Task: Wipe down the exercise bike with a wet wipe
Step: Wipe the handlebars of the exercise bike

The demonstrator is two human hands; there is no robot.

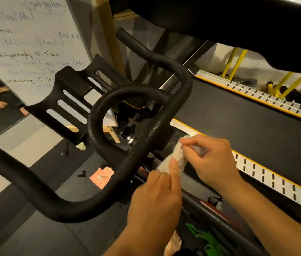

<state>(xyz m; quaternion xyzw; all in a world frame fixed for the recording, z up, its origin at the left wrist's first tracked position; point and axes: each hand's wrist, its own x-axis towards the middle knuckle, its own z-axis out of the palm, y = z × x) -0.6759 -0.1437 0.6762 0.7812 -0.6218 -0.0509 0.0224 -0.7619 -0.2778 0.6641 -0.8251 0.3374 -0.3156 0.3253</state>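
I see both hands low in the view, working close together on the exercise bike's black handlebar [142, 150]. My left hand [155, 198] has its fingers curled, with one finger laid out straight along the lower end of the wet wipe [176, 154], pinching that end. My right hand [212, 159], just beyond and to the right of the left, is closed with thumb and fingertips nipping the upper end of the same wipe. The wipe is a crumpled white strip stretched between the two hands, lying just to the left of the right hand's knuckles and right beside the sloping straight bar of the handlebar; I cannot tell whether it actually touches the bar. Ahead of the left hand the bar curls into a loop, and past that sits a slotted black device tray [68, 97]. Far to the left of both hands stands a whiteboard [31, 43] with handwriting. Beyond the right hand runs a dark treadmill belt [247, 115] with yellow-edged side rails. Left of the left hand, down on the floor, lies a pink scrap of paper [100, 177].
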